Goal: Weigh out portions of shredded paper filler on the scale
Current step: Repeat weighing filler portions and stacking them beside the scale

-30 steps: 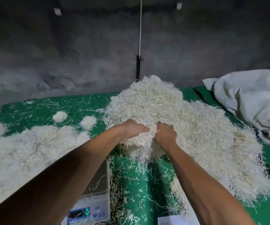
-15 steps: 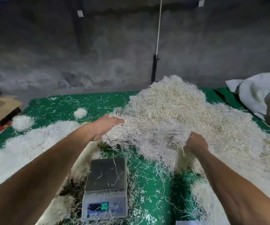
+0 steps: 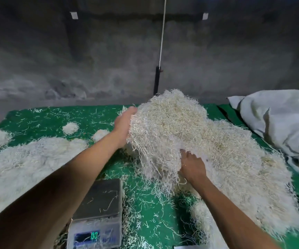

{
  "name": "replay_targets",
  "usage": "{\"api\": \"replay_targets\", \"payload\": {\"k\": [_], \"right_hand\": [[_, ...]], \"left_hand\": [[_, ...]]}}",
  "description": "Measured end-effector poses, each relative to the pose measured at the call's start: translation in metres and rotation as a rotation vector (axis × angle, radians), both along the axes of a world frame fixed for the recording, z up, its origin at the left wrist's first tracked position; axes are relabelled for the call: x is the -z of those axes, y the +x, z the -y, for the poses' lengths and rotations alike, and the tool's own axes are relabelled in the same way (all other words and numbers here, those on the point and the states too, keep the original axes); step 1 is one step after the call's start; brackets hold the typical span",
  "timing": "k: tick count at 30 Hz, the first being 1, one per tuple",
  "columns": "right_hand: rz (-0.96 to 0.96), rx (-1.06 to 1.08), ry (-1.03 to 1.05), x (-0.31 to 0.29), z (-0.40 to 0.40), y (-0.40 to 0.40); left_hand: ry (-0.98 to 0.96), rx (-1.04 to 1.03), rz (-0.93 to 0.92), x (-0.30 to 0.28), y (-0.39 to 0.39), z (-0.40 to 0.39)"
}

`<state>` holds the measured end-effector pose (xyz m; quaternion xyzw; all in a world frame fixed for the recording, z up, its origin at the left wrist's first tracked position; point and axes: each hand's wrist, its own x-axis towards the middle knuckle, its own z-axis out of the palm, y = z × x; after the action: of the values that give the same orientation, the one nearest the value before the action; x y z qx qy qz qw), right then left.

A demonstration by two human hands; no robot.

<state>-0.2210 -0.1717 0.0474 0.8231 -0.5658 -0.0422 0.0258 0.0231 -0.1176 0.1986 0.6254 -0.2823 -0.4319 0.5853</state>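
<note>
A large heap of cream shredded paper filler [image 3: 222, 141] covers the right half of the green mat. My left hand [image 3: 124, 125] presses flat against the heap's left flank, fingers straight. Lower down, my right hand [image 3: 191, 165] digs into the front of the heap, its fingers buried in the strands. Between the two hands a wad of filler [image 3: 155, 150] is lifted off the mat, strands dangling. The digital scale [image 3: 98, 211] sits near the front, below my left forearm; its dark platform holds only a few stray strands and the green display is lit.
A flatter spread of filler [image 3: 19, 164] lies on the left, with small round portions [image 3: 70, 128] behind it. A white sack [image 3: 278, 121] is bunched at the right edge. Loose strands litter the green mat [image 3: 46, 119]. A dark wall stands close behind.
Both hands have moved deeper into the heap: the left rose along its left flank, the right shifted to the front. The wad between them now hangs higher above the mat.
</note>
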Motion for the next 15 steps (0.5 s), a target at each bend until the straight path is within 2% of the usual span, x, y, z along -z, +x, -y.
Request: {"api": "replay_targets", "payload": {"k": [2, 6, 7, 9, 10, 11, 12, 13, 14, 15], "right_hand": [[-0.082, -0.031, 0.136, 0.010, -0.015, -0.001], [-0.001, -0.028, 0.516, -0.014, -0.029, 0.020], [-0.023, -0.053, 0.507, -0.032, -0.031, 0.030], [0.001, -0.093, 0.254, -0.072, -0.037, 0.052], [0.099, -0.088, 0.091, -0.089, -0.041, 0.062], [0.280, -0.073, -0.034, -0.104, -0.047, 0.073], [0.565, -0.074, -0.081, -0.115, -0.054, 0.084], [0.904, -0.082, 0.015, -0.125, -0.065, 0.097], [1.202, -0.074, 0.253, -0.132, -0.077, 0.114], [1.418, -0.041, 0.585, -0.135, -0.090, 0.131]], "left_hand": [[-0.063, 0.003, -0.075, -0.022, 0.010, 0.000], [-0.092, -0.053, -0.157, -0.045, 0.030, -0.010], [-0.099, -0.083, -0.161, -0.047, 0.034, -0.015], [-0.096, -0.134, -0.202, -0.045, 0.043, -0.026], [-0.073, -0.134, -0.239, -0.042, 0.049, -0.033], [-0.055, -0.097, -0.293, -0.039, 0.054, -0.040], [-0.076, -0.017, -0.361, -0.035, 0.057, -0.049], [-0.115, 0.061, -0.432, -0.031, 0.057, -0.061], [-0.147, 0.111, -0.501, -0.026, 0.055, -0.072], [-0.161, 0.136, -0.556, -0.019, 0.052, -0.082]]}}
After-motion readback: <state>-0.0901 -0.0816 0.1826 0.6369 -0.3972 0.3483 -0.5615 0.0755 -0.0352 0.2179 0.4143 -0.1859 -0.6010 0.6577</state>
